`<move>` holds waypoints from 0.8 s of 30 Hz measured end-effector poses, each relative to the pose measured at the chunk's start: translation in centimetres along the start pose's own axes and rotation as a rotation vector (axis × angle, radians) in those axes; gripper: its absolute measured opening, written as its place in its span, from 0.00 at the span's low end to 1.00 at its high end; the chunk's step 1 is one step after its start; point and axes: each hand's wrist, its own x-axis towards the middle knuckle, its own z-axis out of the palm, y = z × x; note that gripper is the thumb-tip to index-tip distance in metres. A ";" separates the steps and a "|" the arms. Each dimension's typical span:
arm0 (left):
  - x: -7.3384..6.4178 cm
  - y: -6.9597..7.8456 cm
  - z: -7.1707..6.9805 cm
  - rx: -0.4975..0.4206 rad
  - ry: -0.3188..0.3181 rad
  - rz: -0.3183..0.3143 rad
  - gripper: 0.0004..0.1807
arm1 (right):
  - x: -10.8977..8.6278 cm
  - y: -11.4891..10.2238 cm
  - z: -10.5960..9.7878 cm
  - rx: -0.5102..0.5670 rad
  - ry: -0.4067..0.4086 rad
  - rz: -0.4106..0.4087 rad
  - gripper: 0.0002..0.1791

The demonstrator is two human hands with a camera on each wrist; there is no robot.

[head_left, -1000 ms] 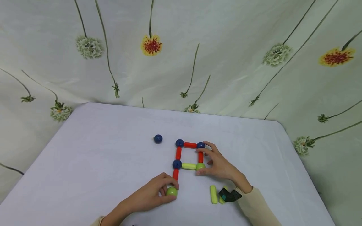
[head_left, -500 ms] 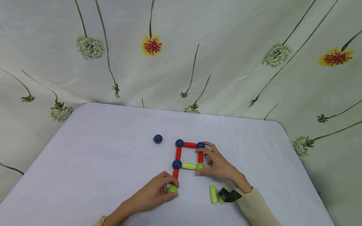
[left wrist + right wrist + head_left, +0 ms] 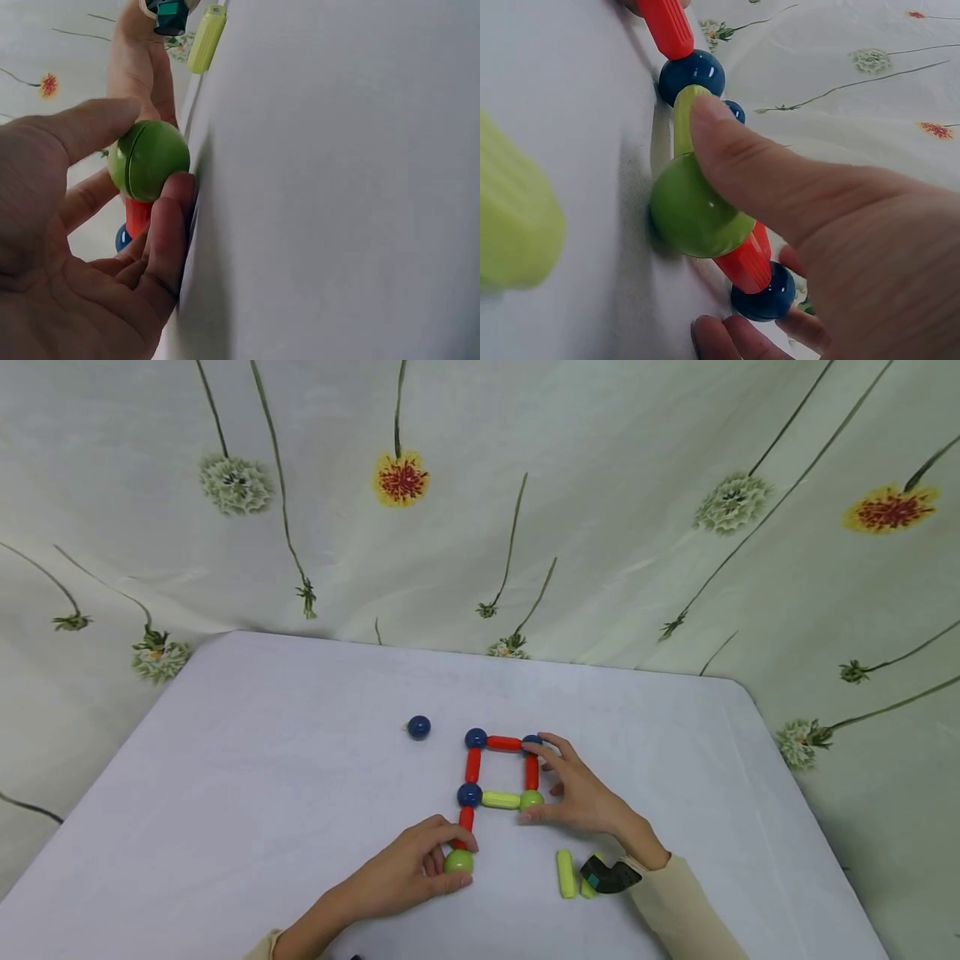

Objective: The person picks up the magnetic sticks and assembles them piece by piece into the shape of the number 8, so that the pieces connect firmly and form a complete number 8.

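Observation:
My left hand [image 3: 401, 872] pinches a green ball [image 3: 150, 161] between thumb and fingers. A red rod [image 3: 467, 820] runs from that ball up to a blue ball [image 3: 469, 795], the near left corner of a ball-and-rod square. Red rods form three of the square's sides, and a yellow-green rod [image 3: 501, 800] forms the near one. Around the right side curls my right hand [image 3: 588, 797]. Its thumb lies on the near right green ball [image 3: 697, 210], while the fingers reach the far right blue ball [image 3: 769, 292].
A loose blue ball [image 3: 418, 727] sits beyond the square, to its left. Close to my right wrist lie a yellow-green rod [image 3: 566, 874] and another rod [image 3: 587, 888], partly hidden by the dark wrist device [image 3: 611, 875]. Floral cloth [image 3: 615, 527] hangs behind the white table [image 3: 300, 735].
My left hand has shifted slightly to the right and away from me, with the green ball in its fingers. The right hand keeps nearly the same place on the square.

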 end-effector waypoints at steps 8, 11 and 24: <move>-0.1 -0.3 -0.4 -0.021 -0.031 0.034 0.19 | -1.9 -0.6 -1.6 -0.060 0.100 -0.031 0.44; 0.0 -0.6 -0.4 -0.014 -0.014 0.050 0.20 | -3.3 -1.1 -2.0 -0.107 0.130 -0.033 0.31; 0.1 -1.0 -0.4 -0.021 -0.015 0.065 0.21 | -8.0 -2.6 1.2 -0.375 -0.034 0.076 0.24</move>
